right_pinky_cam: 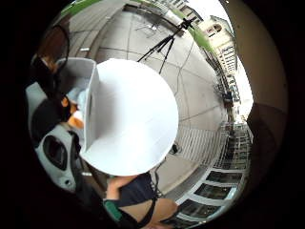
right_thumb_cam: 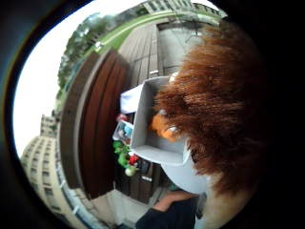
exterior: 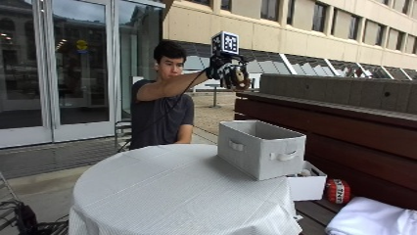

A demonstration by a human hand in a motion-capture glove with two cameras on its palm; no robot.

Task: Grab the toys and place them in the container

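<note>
Brown furry toy (right_thumb_cam: 219,100) hides hand (exterior: 224,72), container (exterior: 261,148) below

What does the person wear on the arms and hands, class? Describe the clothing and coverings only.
The right hand wears a black glove; its arm is bare up to the short sleeve of a dark T-shirt. In the palm views, black straps sit at the edges. The other arm is bare as well, and its hand is hidden behind the table.

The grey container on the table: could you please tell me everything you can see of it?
The grey container is a rectangular, open-topped bin, fabric by the look of it, with a loop handle on each of two visible sides. It stands upright near the edge of the round table. An orange toy lies inside. No hand touches it.
</note>
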